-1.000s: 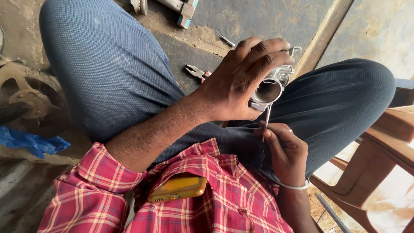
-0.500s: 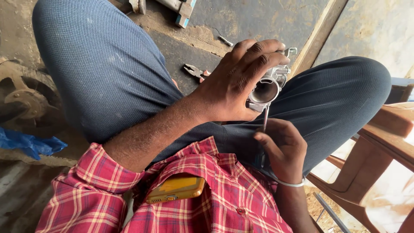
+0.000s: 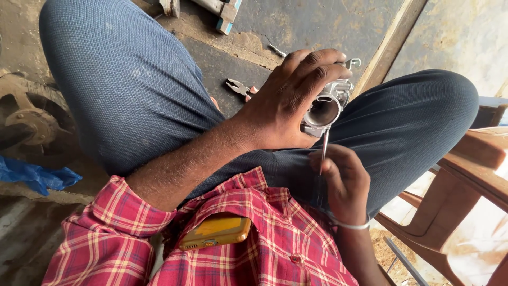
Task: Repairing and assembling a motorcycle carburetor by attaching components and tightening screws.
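My left hand (image 3: pixel 288 103) grips a silver metal carburetor-like part (image 3: pixel 327 106) with a round bore, held over my right thigh. My right hand (image 3: pixel 343 180) sits just below it, fingers closed on a thin screwdriver (image 3: pixel 324 150) whose shaft points up into the underside of the part. A silver bangle circles my right wrist. My knees in blue-grey trousers spread to both sides.
Pliers with red handles (image 3: pixel 239 87) lie on the concrete floor between my legs. A yellow phone (image 3: pixel 216 231) sticks out of my red checked shirt pocket. A rusty wheel hub (image 3: pixel 29 119) and blue plastic (image 3: pixel 34 177) lie left; a brown plastic chair (image 3: pixel 460 180) stands right.
My right hand with the screwdriver has shifted slightly under the part. The left hand keeps the same grip.
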